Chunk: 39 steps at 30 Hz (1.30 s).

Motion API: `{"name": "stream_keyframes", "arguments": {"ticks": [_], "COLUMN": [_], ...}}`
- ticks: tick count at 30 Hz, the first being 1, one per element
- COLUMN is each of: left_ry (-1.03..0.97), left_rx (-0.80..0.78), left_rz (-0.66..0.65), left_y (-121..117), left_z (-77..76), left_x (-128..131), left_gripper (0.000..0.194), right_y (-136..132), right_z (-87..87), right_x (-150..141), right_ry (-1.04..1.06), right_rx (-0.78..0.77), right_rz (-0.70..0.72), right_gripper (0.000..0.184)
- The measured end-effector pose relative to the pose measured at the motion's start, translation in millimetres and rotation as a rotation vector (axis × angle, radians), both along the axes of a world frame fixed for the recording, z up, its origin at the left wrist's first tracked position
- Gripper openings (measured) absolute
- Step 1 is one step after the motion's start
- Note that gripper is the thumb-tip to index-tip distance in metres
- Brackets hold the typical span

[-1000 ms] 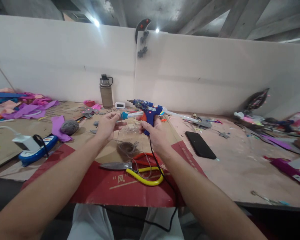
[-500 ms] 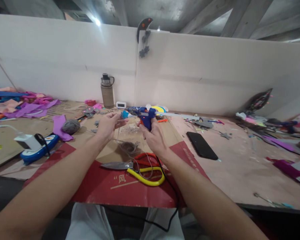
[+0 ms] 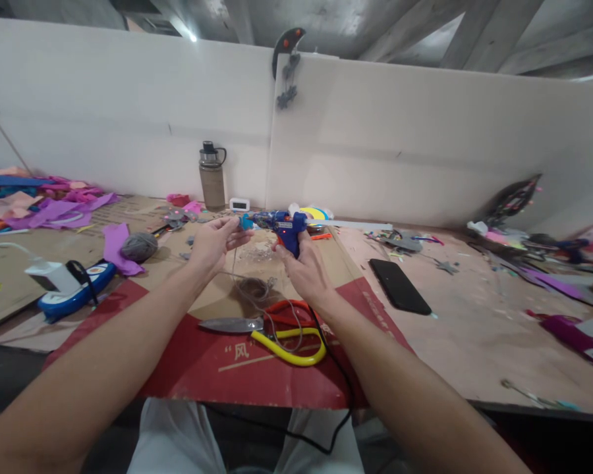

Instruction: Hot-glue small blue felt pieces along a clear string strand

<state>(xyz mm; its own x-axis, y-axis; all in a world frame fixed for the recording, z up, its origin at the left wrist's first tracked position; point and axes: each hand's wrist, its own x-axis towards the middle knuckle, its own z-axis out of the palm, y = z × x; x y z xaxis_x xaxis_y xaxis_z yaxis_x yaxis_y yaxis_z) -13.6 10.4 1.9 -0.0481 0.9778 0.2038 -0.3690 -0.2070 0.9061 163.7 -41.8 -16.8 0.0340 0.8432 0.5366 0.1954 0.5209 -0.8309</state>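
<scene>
My right hand (image 3: 304,266) grips a blue hot glue gun (image 3: 289,232) by its handle, with a long whitish glue stick (image 3: 356,225) poking out of its back end. The gun's nozzle points left, close against a small blue piece (image 3: 246,222) pinched in the fingertips of my left hand (image 3: 215,243). Whether nozzle and piece touch, I cannot tell. A thin cord hangs from near my left fingers down to a small coil of cord (image 3: 253,288). Below lie scissors (image 3: 289,345) with one yellow and one red handle, loops of cord over them.
A red and brown cardboard sheet (image 3: 192,378) lies under the scissors. To the right is a black phone (image 3: 399,286). At left are a grey yarn ball (image 3: 139,245), a blue power strip (image 3: 76,293) and felt scraps (image 3: 54,207). A bottle (image 3: 211,178) stands by the wall.
The glue gun's nozzle and the blue piece are now closer together, the nozzle at the piece. Both hands keep their grip. The view has shifted slightly.
</scene>
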Motion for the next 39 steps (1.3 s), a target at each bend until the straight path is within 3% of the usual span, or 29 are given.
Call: {"name": "stream_keyframes", "arguments": {"ticks": [9,22,39], "left_ry": [-0.018,0.015,0.074], "left_rx": [0.016,0.023,0.026], "left_rz": [-0.032,-0.015,0.011], "left_y": [-4.2,-7.4,-8.5], "left_z": [3.7,4.3,4.3], "left_x": [1.0,5.0,5.8], "left_gripper": [0.009,0.009,0.014], "right_y": [-0.3,-6.4,-7.5], "right_z": [1.5,5.4,4.5], "right_x": [-1.2,-3.5,-4.5], "right_ry": [-0.146,-0.193,-0.213], "right_rx": [0.067,0.099,0.017], "right_rz": [-0.061,-0.072,-0.092], "right_gripper": [0.042,0.039,0.038]}}
